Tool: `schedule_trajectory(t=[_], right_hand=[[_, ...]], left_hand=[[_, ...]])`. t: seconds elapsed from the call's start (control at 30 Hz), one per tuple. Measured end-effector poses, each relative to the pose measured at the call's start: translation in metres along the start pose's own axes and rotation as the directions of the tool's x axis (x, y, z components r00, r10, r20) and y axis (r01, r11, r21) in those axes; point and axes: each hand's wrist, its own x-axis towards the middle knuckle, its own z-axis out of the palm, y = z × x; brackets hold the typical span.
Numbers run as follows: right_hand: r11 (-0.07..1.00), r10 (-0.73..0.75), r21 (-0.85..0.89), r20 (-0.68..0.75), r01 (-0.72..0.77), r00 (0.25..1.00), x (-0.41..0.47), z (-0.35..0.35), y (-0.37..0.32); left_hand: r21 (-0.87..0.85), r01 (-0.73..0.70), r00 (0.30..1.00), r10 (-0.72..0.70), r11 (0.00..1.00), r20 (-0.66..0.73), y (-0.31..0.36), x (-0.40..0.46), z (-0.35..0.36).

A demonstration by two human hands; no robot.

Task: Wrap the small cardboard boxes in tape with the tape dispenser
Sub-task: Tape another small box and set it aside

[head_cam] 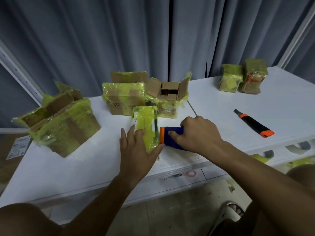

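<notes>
A small box (144, 128) wrapped in yellow-green tape lies on the white table (221, 106), near the front edge. The left hand (136, 150) lies flat on it, with straight fingers spread over its near end and the thumb at its right side. The right hand (199, 133) grips a blue tape dispenser (172, 136) with an orange end. Its fingers curl over the top and the thumb presses the side. The orange end touches the right side of the small box.

Right behind the small box stand two bigger cardboard boxes. One is a taped box with printed letters (122, 99), and beside it is an open box (167, 97) with its flaps up. They sit close to the far end of the small box. To the left sits another open cardboard box (63, 123) with lots of yellow-green tape on it.

Far back on the right are two little wrapped boxes (243, 77), side by side. A black and orange box cutter (254, 124) lies on the table to the right of the right hand, well apart from it. Pink-handled scissors (184, 174) lie on a lower shelf under the table edge. A grey curtain (119, 40) hangs behind it all.
</notes>
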Motion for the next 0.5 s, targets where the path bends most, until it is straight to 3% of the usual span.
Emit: schedule_trajectory(t=[0.4,0.5], right_hand=[[0.999,0.009,0.040,0.017,-0.010,1.000,-0.009,-0.004,0.009],[0.999,0.006,0.047,0.006,-0.007,1.000,-0.013,-0.008,0.013]], left_hand=[[-0.091,0.188,0.966,-0.167,0.978,0.195,0.009,0.006,-0.011],[-0.065,0.170,0.966,-0.153,0.983,0.208,0.013,0.002,-0.022]])
